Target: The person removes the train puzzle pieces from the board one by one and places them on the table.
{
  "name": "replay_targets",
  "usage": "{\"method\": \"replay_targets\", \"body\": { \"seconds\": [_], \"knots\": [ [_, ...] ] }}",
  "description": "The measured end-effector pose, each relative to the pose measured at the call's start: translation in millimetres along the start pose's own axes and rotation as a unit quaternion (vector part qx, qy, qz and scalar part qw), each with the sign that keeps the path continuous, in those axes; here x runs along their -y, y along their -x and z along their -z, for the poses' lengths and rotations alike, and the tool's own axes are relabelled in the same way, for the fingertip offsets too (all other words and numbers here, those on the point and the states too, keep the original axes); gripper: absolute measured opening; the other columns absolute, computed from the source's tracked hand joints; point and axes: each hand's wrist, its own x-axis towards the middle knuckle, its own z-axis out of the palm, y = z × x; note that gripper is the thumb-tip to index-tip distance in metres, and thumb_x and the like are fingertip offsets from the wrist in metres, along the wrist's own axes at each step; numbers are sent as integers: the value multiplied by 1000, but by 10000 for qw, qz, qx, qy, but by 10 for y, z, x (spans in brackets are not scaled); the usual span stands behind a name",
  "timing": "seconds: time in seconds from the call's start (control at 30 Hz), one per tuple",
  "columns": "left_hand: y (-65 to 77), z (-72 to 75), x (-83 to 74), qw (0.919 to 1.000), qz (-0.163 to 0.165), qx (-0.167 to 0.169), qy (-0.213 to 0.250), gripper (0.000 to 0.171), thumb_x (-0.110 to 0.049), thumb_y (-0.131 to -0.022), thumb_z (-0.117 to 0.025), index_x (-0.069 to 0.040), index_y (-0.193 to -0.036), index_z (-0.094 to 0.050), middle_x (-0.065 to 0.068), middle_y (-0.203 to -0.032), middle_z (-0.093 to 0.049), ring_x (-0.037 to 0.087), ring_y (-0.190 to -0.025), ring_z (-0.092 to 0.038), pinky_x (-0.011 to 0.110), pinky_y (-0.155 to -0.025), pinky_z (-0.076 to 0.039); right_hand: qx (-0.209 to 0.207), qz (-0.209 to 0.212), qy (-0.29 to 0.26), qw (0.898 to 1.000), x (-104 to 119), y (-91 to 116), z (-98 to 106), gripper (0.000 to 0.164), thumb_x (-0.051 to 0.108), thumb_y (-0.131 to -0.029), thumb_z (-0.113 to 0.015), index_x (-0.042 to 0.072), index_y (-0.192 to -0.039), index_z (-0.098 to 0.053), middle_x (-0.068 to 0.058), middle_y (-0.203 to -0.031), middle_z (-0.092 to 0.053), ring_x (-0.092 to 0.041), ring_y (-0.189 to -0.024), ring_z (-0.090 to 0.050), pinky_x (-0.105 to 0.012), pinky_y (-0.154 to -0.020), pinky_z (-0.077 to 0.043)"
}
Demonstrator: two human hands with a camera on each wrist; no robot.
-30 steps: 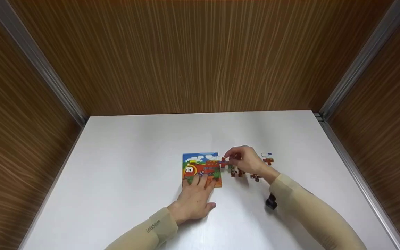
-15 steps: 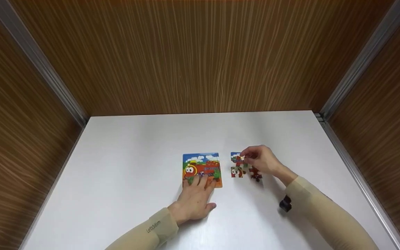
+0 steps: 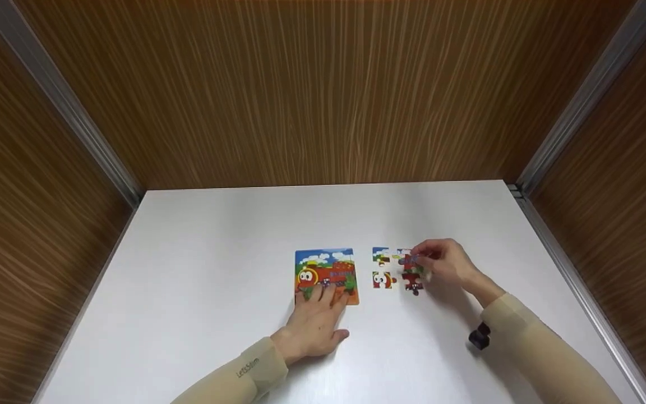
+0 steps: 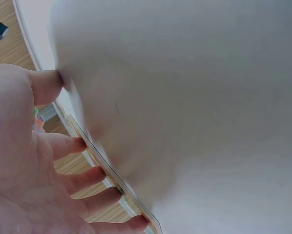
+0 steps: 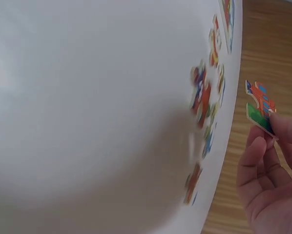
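My left hand (image 3: pixel 314 325) lies with spread fingers over the lower edge of a train picture board (image 3: pixel 323 264); in the left wrist view its fingertips (image 4: pixel 98 173) rest along the board's edge. To the right, my right hand (image 3: pixel 449 264) pinches a red, blue and green jigsaw piece (image 5: pixel 259 108) between thumb and fingers. In the head view that piece overlaps a cloud piece (image 3: pixel 402 252). Close by on the table lie a blue-sky piece (image 3: pixel 380 253), a piece with the train's eyes (image 3: pixel 381 280) and a dark red piece (image 3: pixel 411 283).
The white table (image 3: pixel 222 252) is enclosed by wood-grain panels (image 3: pixel 323 95) at the back and both sides, with metal rails (image 3: pixel 575 95) at the corners. A small black object (image 3: pixel 479 336) is at the right forearm.
My right hand has moved right, carrying the pinched piece from beside the board's right edge to above the loose pieces. My left hand has kept its place on the board.
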Motion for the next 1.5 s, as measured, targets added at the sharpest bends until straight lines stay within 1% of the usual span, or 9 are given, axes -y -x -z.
{"method": "replay_targets", "body": {
  "seconds": [0.13,0.23,0.4,0.63,0.77,0.97,1.2,1.4,1.5],
  "knots": [
    [3,10,9,10000,4,27,40,81,-61,-109,-61,-21,-176,-41,16,-181,-41,42,-166,-41,79,-123,-43,-36,-64,-16,10000,-108,73,85,19,2,-103,-73,2,-119,-83,-19,-110,-81,-15,-85,-63,-23,-70,-52],
    [5,16,19,10000,-4,16,25,81,-61,-109,-60,-21,-176,-40,17,-181,-41,43,-166,-41,79,-123,-43,-34,-179,-67,9998,-179,112,134,19,3,-104,-73,1,-120,-82,-20,-113,-80,-13,-84,-62,-23,-67,-54],
    [2,18,30,10000,-14,-38,-15,81,-61,-109,-60,-20,-175,-41,18,-180,-42,44,-166,-42,79,-122,-44,-28,-433,-66,9990,-288,154,196,20,6,-104,-75,3,-122,-83,-19,-118,-79,-13,-84,-63,-24,-68,-57],
    [5,12,20,10000,14,23,-29,81,-62,-109,-60,-21,-176,-40,16,-181,-41,43,-166,-41,78,-123,-43,193,-552,20,9983,-415,225,262,24,10,-106,-75,2,-127,-82,-18,-120,-80,-16,-87,-63,-25,-70,-58],
    [5,11,15,10000,11,4,-89,81,-62,-109,-60,-21,-176,-40,16,-181,-42,42,-165,-42,78,-123,-44,294,-664,17,9974,-446,250,296,23,11,-105,-77,0,-124,-83,-15,-114,-81,-17,-86,-64,-26,-70,-58],
    [9,1,2,9998,-7,-101,-182,81,-63,-108,-61,-21,-175,-43,16,-179,-44,41,-165,-43,78,-121,-46,463,-703,158,9963,-463,267,338,21,11,-104,-77,0,-121,-84,-18,-118,-82,-16,-89,-65,-27,-73,-58],
    [-1,-13,5,9998,-2,-73,-174,82,-63,-108,-60,-21,-175,-41,15,-180,-43,41,-165,-43,78,-121,-45,514,-580,510,9957,-500,251,358,19,7,-99,-80,-2,-115,-84,-18,-106,-82,-18,-82,-66,-27,-66,-55],
    [9,-16,6,9999,-10,-82,-151,82,-63,-108,-60,-20,-175,-41,16,-180,-43,41,-164,-44,78,-121,-46,565,-808,576,9935,-490,226,359,17,8,-98,-82,-1,-112,-86,-21,-112,-84,-17,-84,-67,-28,-69,-57],
    [9,-8,5,9999,-2,-74,-127,82,-63,-108,-60,-20,-176,-41,16,-180,-43,41,-164,-44,78,-121,-45,565,-832,658,9928,-473,216,353,18,9,-97,-83,-1,-112,-87,-20,-111,-84,-16,-82,-66,-27,-68,-57]
  ]
}}
